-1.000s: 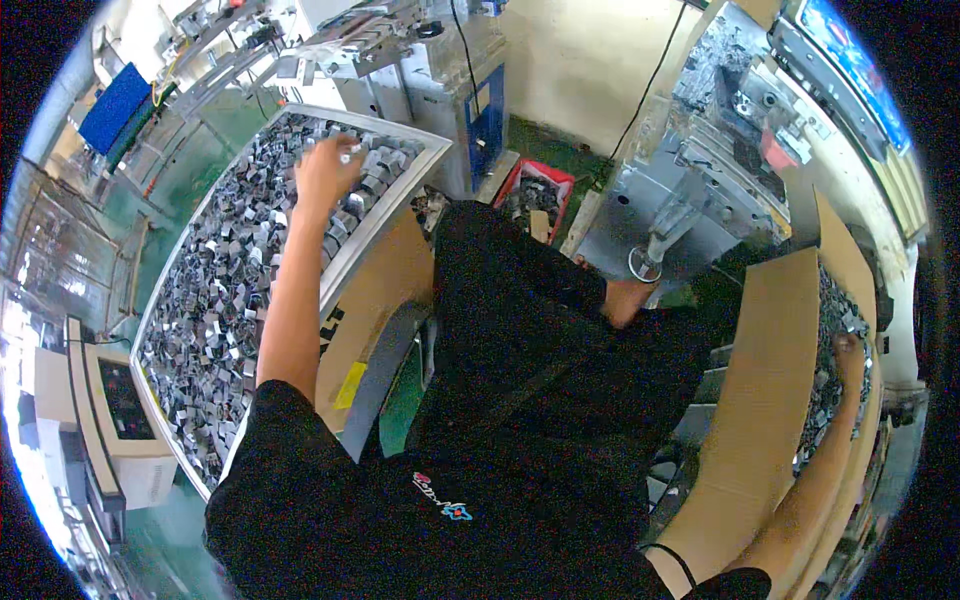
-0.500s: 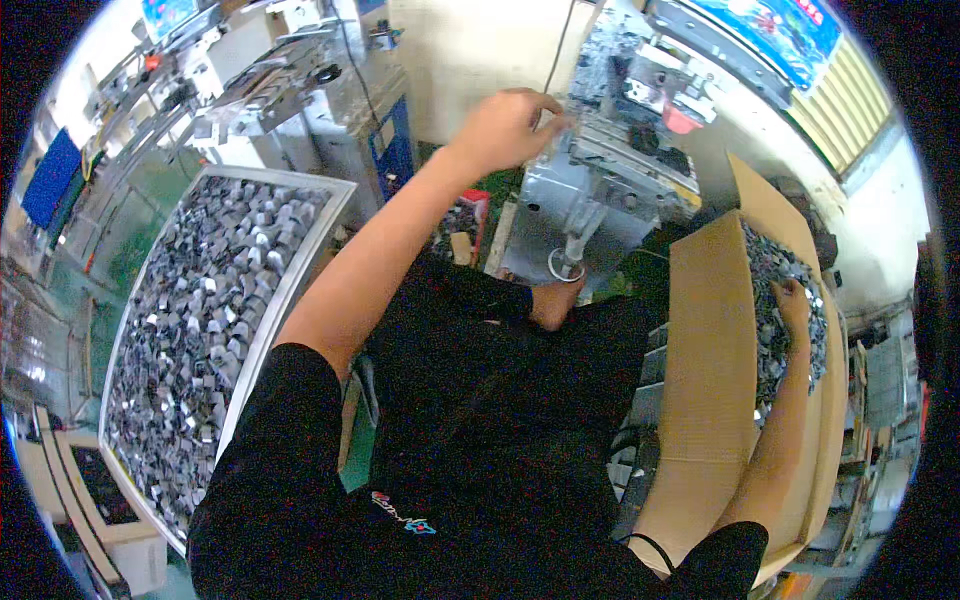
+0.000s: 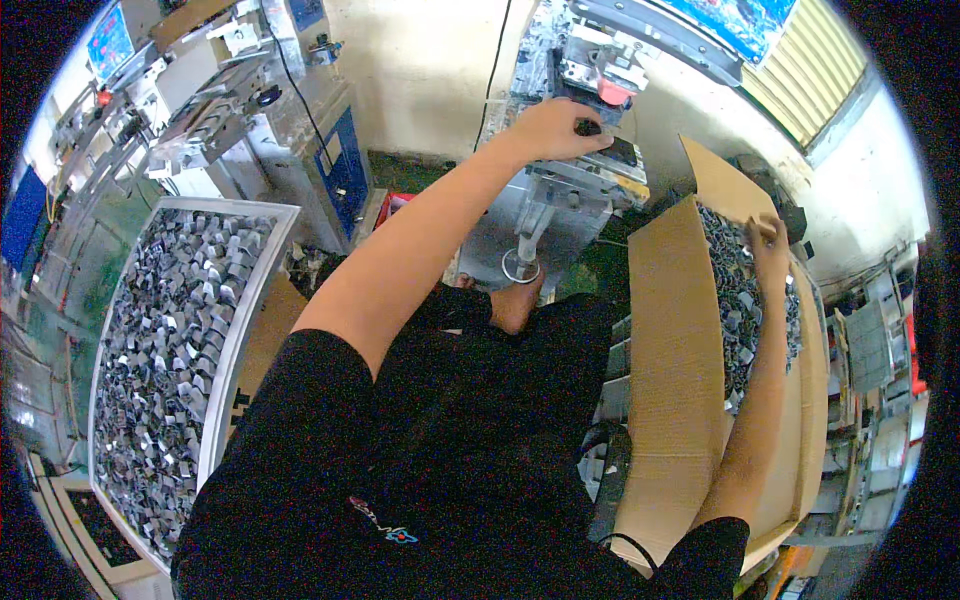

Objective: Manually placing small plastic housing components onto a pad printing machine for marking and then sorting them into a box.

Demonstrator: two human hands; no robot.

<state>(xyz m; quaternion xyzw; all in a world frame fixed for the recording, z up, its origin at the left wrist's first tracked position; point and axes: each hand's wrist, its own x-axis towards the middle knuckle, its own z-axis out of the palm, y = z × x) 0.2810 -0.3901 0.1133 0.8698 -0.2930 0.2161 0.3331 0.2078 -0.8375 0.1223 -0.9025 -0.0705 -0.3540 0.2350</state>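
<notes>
Parts fill the tray (image 3: 255,300) at far left, a heap of small grey metal pieces (image 3: 170,340) inside a pale rim, untouched by either hand. Behind it stands a grey machine (image 3: 300,130) with a blue panel, well apart from the work.

Left hand (image 3: 550,130) reaches up and across to the small press (image 3: 590,170) in the middle, fingers curled down over a dark part (image 3: 590,128) at the press's top plate, just below a red knob (image 3: 615,90). Whether the fingers pinch the part or only rest on it cannot be told. To do this well, I judge, the part should be seated flat and square on the plate and the fingers drawn clear of the head above before anything comes down. The long reach across the body makes a steady wrist matter.

Right hand (image 3: 770,255) lies in the cardboard box (image 3: 680,330) at right, fingers bent into more grey pieces (image 3: 740,300); what it grips is hidden. The box's raised flap (image 3: 725,185) stands close beside the press and could catch an arm crossing between them. A bare foot (image 3: 515,305) rests near the press's base.
</notes>
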